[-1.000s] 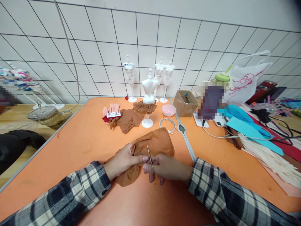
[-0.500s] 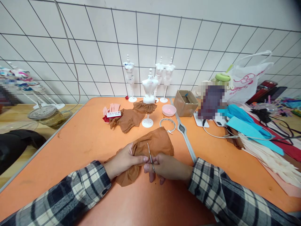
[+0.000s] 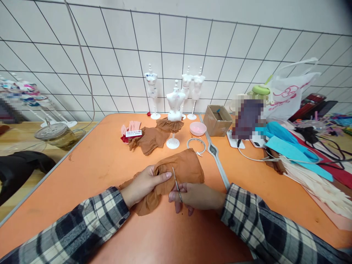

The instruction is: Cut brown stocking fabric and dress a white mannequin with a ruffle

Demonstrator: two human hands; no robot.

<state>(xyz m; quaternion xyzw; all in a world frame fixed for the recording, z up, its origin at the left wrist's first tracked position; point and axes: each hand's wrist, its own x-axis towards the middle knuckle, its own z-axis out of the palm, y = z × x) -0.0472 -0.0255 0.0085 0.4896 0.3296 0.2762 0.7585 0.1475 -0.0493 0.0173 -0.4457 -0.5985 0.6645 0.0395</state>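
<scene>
My left hand [image 3: 147,185] pinches a gathered brown cloth [image 3: 184,165], its thumb lying on top. In my right hand [image 3: 189,196] is a small pair of scissors [image 3: 176,181], fingers curled round the handles and blades pointing away from me over the cloth. The blades look nearly together; whether they touch the cloth I cannot tell. Beyond the hands stands a white mini dress form [image 3: 175,104] with a brown ruffle [image 3: 169,125] around its lower part. More brown cloth [image 3: 150,139] lies to its left.
On the orange table [image 3: 93,154] are a pink bowl [image 3: 198,128], a cardboard box [image 3: 218,123], a coil of white cord [image 3: 196,146] and a small labelled packet [image 3: 134,134]. Several white dress forms stand by the tiled wall. Blue cloth [image 3: 297,146] and cables lie at right.
My left hand has shifted slightly up and left, its thumb now farther from my right hand. The scissors and right hand have stayed almost in place.
</scene>
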